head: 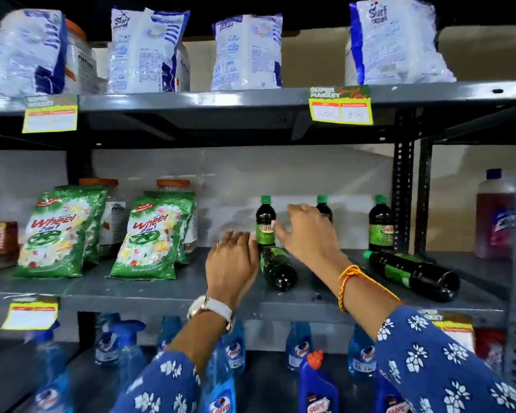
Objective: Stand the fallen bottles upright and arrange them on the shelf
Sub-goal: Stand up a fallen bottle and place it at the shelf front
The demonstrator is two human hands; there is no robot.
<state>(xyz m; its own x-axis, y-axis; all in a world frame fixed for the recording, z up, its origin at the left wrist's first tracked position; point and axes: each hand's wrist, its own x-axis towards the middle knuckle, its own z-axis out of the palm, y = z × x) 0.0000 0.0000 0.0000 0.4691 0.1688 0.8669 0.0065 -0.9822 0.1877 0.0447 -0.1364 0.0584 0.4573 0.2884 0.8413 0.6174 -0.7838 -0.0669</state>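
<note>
On the grey middle shelf stand three dark bottles with green caps: one between my hands, one partly hidden behind my right hand, one further right. Two more lie on their sides: one just below the standing bottle, base toward me, and one at the right, cap pointing left. My left hand rests beside the near fallen bottle, fingers loosely apart, holding nothing. My right hand hovers open, its thumb at the label of the standing bottle.
Green Wheel detergent bags and orange-lidded jars fill the shelf's left half. White detergent bags sit on the shelf above. Blue spray bottles stand below. A slotted upright post bounds the right side, with a pink bottle beyond.
</note>
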